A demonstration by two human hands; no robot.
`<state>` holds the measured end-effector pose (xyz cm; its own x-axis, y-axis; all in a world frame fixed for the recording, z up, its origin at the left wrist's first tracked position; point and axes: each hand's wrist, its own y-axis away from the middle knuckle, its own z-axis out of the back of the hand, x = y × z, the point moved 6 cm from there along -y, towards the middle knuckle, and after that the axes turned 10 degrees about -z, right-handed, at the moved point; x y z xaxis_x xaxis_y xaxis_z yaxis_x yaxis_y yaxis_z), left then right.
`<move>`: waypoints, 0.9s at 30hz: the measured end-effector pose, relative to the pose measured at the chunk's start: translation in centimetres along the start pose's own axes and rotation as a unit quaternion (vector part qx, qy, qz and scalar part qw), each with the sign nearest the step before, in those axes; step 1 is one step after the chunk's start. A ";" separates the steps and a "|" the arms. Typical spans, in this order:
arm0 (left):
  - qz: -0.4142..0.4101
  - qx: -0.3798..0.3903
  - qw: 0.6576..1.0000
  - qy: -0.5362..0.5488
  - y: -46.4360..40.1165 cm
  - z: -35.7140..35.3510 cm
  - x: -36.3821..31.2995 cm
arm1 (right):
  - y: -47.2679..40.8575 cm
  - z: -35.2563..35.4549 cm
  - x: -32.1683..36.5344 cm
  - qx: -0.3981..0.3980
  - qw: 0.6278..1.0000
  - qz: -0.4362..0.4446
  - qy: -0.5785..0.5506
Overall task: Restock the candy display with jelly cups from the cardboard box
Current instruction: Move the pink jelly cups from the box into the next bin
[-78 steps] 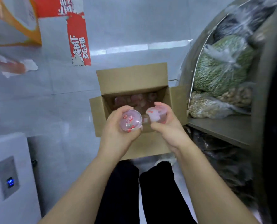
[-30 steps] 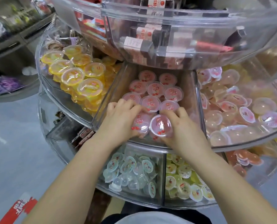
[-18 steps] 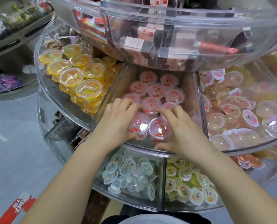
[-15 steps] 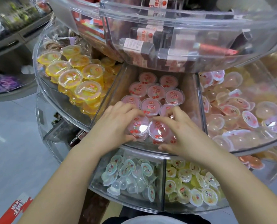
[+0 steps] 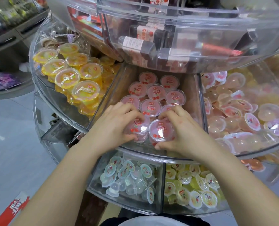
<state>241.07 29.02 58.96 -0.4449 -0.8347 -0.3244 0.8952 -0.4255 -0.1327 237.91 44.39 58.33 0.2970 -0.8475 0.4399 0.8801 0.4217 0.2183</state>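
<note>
Mid-restock: left hand (image 5: 114,126) and right hand (image 5: 181,131), fingers curled round two pink jelly cups (image 5: 160,131), setting them front-centre in the display (image 5: 103,98) compartment, seemingly not released. Box unseen; remaining stock unknown.

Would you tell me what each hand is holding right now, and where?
Each holds a pink jelly cup by its rim: left hand on one, right hand on the other.

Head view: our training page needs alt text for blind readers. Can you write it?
Two bare hands, the left hand and right hand, each set a pink jelly cup into the middle compartment of a clear tiered candy display, beside yellow cups.
</note>
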 end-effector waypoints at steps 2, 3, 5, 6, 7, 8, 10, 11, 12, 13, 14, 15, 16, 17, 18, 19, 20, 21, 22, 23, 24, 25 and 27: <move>0.003 -0.010 1.000 0.010 0.2 0.2 -0.1 | 0.0 0.1 0.0 0.005 1.000 -0.002 -0.001; 0.004 -0.014 1.000 0.015 0.2 0.3 -0.2 | 0.1 0.1 0.0 0.007 1.000 -0.001 0.002; 0.002 -0.037 0.999 0.040 0.7 0.7 -0.4 | 0.4 0.4 0.2 0.007 1.000 0.001 -0.008; 0.004 -0.060 0.996 0.063 1.1 1.2 -0.5 | 0.6 0.8 0.3 -0.003 1.000 0.003 -0.023; 0.009 -0.091 0.992 0.088 1.7 1.7 -0.6 | 0.9 1.3 0.4 -0.020 0.999 0.008 -0.042; 0.019 -0.127 0.985 0.111 2.5 2.3 -0.6 | 1.2 1.9 0.7 -0.042 0.997 0.018 -0.059; 0.056 -0.200 0.967 0.146 4.8 3.4 -0.4 | 1.8 3.1 1.9 -0.082 0.991 0.051 -0.090; 0.080 -0.235 0.955 0.163 6.3 3.9 -0.2 | 2.1 3.4 2.9 -0.090 0.987 0.071 -0.110; 0.106 -0.266 0.941 0.181 8.0 4.1 0.0 | 2.3 3.4 4.3 -0.086 0.983 0.092 -0.135; 0.136 -0.294 0.926 0.196 9.9 4.2 0.3 | 2.6 3.1 5.9 -0.070 0.977 0.115 -0.163; 0.168 -0.318 0.911 0.204 12.1 4.1 0.7 | 2.9 2.3 7.8 -0.044 0.971 0.140 -0.191; 0.204 -0.338 0.895 0.207 14.4 3.8 1.0 | 3.3 1.0 9.9 -0.008 0.963 0.165 -0.214; 0.244 -0.357 0.877 0.208 17.0 3.1 1.4 | 3.8 -0.8 12.0 0.035 0.954 0.192 -0.228; 0.286 -0.374 0.856 0.212 19.6 2.2 1.9 | 4.4 -3.0 14.1 0.083 0.945 0.217 -0.231; 0.330 -0.391 0.830 0.222 22.4 0.9 2.3 | 5.0 -5.7 16.1 0.133 0.936 0.239 -0.223; 0.375 -0.411 0.797 0.236 25.3 -0.7 2.7 | 5.6 -8.9 17.7 0.185 0.927 0.254 -0.206; 0.420 -0.430 0.758 0.254 28.3 -2.7 3.1 | 6.2 -12.5 19.0 0.235 0.919 0.258 -0.185; 0.464 -0.446 0.715 0.273 31.2 -5.1 3.4 | 6.6 -16.4 19.8 0.281 0.911 0.254 -0.160; 0.508 -0.454 0.671 0.294 34.0 -7.8 3.7 | 6.9 -20.5 20.1 0.321 0.906 0.242 -0.134; 0.550 -0.452 0.630 0.310 36.6 -10.8 4.0 | 7.1 -24.8 20.0 0.356 0.902 0.219 -0.104; 0.589 -0.442 0.597 0.318 39.0 -13.8 4.4 | 7.1 -29.3 19.4 0.390 0.898 0.189 -0.074; 0.622 -0.425 0.571 0.326 41.1 -17.1 4.7 | 7.0 -33.7 18.4 0.421 0.893 0.156 -0.044; 0.670 -0.387 0.522 0.358 44.5 -23.8 5.4 | 6.5 -42.1 15.8 0.461 0.883 0.087 0.015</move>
<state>279.15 13.86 28.98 0.4707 0.2622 -0.8424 0.2553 0.8735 0.4145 263.88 20.16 30.01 0.4189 -0.7467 0.5166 0.1482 0.6176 0.7724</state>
